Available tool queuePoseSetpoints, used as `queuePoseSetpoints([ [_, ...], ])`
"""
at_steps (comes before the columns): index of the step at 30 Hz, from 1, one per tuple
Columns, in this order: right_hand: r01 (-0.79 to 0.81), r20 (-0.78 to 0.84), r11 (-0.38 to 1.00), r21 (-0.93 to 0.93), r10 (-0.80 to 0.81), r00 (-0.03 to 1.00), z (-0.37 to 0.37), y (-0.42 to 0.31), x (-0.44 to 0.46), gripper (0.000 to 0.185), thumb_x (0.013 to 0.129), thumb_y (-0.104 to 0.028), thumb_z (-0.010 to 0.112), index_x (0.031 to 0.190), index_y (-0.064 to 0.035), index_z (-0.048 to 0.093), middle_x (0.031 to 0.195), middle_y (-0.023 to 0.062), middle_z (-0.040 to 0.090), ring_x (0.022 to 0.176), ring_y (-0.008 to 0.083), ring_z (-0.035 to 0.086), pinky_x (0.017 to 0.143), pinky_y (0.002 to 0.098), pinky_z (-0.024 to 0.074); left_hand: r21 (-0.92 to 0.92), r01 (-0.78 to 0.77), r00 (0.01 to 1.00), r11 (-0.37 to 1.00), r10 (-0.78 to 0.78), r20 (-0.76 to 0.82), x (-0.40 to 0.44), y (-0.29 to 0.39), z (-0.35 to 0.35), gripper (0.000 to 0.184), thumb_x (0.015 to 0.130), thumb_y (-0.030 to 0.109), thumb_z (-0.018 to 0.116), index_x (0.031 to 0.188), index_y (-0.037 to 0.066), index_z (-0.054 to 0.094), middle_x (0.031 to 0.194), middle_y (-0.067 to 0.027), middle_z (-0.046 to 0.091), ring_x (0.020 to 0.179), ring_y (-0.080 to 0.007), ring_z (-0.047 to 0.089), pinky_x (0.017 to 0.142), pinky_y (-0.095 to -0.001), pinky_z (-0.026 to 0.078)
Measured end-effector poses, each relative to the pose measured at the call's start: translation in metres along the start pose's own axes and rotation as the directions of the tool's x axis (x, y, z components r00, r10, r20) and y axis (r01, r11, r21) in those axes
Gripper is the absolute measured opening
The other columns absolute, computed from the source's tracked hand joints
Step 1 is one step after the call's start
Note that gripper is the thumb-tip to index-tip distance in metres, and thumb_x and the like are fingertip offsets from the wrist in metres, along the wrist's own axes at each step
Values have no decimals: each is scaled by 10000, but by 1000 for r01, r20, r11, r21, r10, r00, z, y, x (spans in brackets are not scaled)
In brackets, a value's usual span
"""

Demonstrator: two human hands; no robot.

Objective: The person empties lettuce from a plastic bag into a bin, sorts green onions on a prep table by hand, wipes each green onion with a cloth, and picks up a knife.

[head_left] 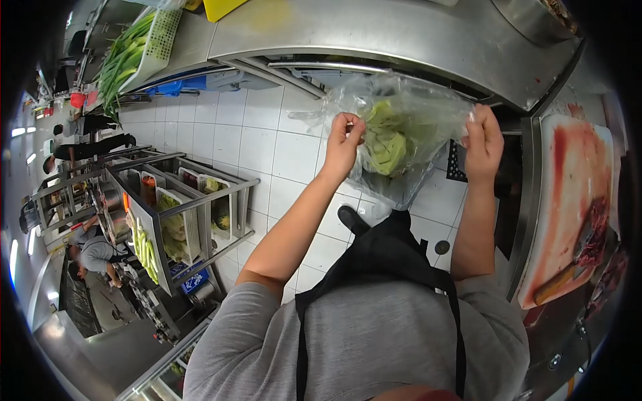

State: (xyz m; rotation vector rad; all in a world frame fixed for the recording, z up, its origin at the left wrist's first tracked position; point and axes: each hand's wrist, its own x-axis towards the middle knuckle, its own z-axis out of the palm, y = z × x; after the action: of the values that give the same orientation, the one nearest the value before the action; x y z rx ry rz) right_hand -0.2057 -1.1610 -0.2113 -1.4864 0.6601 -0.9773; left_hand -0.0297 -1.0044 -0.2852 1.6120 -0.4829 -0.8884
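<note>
A clear plastic bag (428, 110) hangs in front of me over the tiled floor, held up between my two hands. Inside it lie pale green leafy vegetables (388, 144), blurred in part by the wrinkled film. My left hand (345, 134) pinches the bag's near left edge, fingers closed. The right edge is gripped by my right hand (483, 137), its thumb and fingers pressed together. Just beyond the bag runs the front edge of a steel counter (374, 37).
At right, a stained white cutting board (562, 194) bears raw meat (592, 234) and a wooden-handled knife (555, 286). A white basket of green onions (127, 63) stands at upper left. A wheeled rack (241, 187) holds vegetable bins at left. Other people (100, 250) work farther off.
</note>
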Motion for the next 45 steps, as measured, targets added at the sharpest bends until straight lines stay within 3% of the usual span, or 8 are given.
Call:
queuePoseSetpoints([
  [9, -273, 222, 948, 162, 235, 946, 29, 20, -9, 190, 825, -163, 597, 880, -53, 452, 661, -41, 400, 590, 44, 399, 535, 191, 348, -411, 386, 919, 826, -383, 93, -6, 4, -12, 129, 935, 233, 376, 980, 119, 416, 941, -46, 544, 861, -182, 570, 732, -369, 494],
  [15, -113, 387, 806, -581, 396, 833, 21, 140, -90, 713, 657, -334, 760, 1199, -26, 414, 899, 127, 606, 800, 234, 589, 718, 331, 451, -558, 532, 821, 637, -550, 155, 2, -23, -18, 250, 952, 266, 327, 1021, 68, 463, 913, -79, 578, 816, -217, 595, 758, -411, 515],
  [21, -434, 290, 783, -446, 585, 757, 57, 234, -113, 586, 648, -321, 746, 1116, -39, 534, 1028, 188, 579, 929, 312, 565, 790, 361, 443, -494, 622, 767, 608, -602, 223, -2, -29, -8, 197, 931, 272, 404, 986, 101, 487, 789, -31, 566, 681, -164, 572, 635, -320, 500],
  [25, -81, 315, 799, -595, 325, 892, 30, 169, -84, 455, 690, -351, 705, 1004, -39, 598, 985, 111, 562, 883, 304, 557, 763, 357, 441, -110, 179, 949, 978, -201, -244, 7, -37, -28, 256, 879, 296, 534, 1042, 124, 437, 684, 27, 425, 581, -70, 386, 490, -213, 346],
  [30, -11, 381, 790, -613, 308, 872, 26, 144, -89, 388, 726, -341, 683, 973, -47, 622, 954, 79, 559, 850, 272, 559, 723, 330, 440, 527, -24, 990, 850, 92, -103, 7, -25, -24, 681, 840, 358, 574, 1351, 78, 222, 1128, -177, 346, 1008, -259, 422, 880, -346, 366],
  [37, -556, 82, 821, -130, 568, 819, 22, 195, -99, 205, 844, -232, 586, 800, -31, 589, 649, 9, 592, 612, 56, 516, 597, 199, 382, 605, -199, 839, 771, 453, -302, -39, -46, -12, 869, 705, 379, 721, 1292, -36, 232, 1184, -210, 289, 1130, -311, 298, 949, -382, 295],
  [41, -543, 134, 828, -139, 560, 818, 32, 147, -75, 217, 846, -215, 579, 746, -23, 565, 650, 13, 581, 609, 62, 523, 598, 200, 385, 242, 292, 891, 925, -171, -421, -104, -104, 3, 758, 673, 328, 766, 1197, -4, 330, 995, -115, 448, 841, -187, 491, 717, -303, 437],
  [45, -617, 389, 785, 50, 554, 736, 37, 94, -55, 198, 854, -191, 552, 741, -29, 569, 626, 11, 568, 512, 36, 410, 496, 187, 305, 164, 613, 738, 773, -634, 230, -104, -97, 37, 671, 681, 367, 749, 1113, -11, 403, 879, -119, 547, 701, -199, 547, 567, -326, 498],
])
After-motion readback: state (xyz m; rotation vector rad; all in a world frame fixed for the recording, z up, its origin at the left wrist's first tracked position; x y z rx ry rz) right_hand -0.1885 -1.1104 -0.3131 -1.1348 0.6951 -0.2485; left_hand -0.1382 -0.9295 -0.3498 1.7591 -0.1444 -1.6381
